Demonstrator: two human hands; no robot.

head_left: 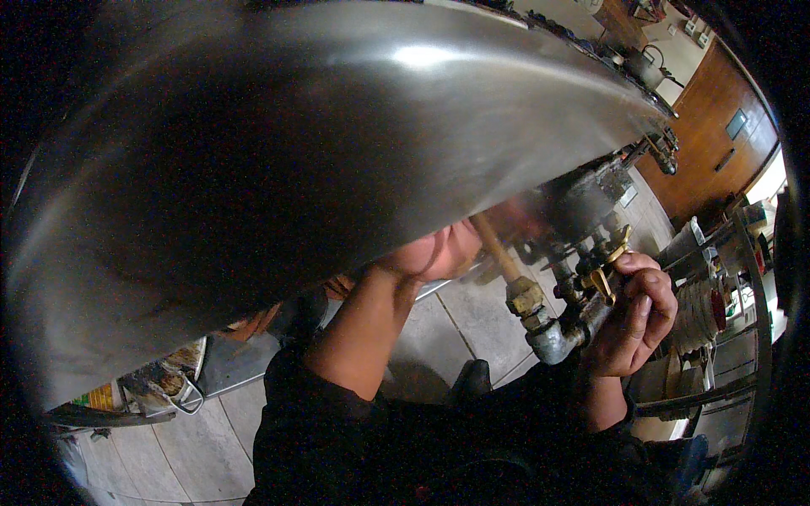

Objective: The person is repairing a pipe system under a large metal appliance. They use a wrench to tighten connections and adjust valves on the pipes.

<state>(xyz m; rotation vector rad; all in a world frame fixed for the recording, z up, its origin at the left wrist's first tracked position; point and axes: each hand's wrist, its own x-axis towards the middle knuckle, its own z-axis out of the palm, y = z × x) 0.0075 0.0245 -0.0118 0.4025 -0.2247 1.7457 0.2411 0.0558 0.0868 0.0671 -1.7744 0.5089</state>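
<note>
My left hand [443,250] reaches under the edge of a large, shiny steel panel [337,152]. Its fingers are hidden or blurred behind the panel and a tan pipe [498,246]. A brass hex fitting [525,297] joins that pipe to a grey metal elbow [553,341] on a manifold pipe. My right hand [645,316] is closed at the manifold, its fingers curled against a brass valve handle [622,244]. A second brass valve handle [601,284] sits just below, close to the fingers. Dark, greasy valve bodies [569,282] stand between my hands.
Pots [645,67] stand on the cooktop at the upper right, near a wooden door [717,126]. A metal rack [764,320] at the right holds stacked plates [699,316]. A scorched pan [173,384] lies at the lower left, above the tiled floor [202,447].
</note>
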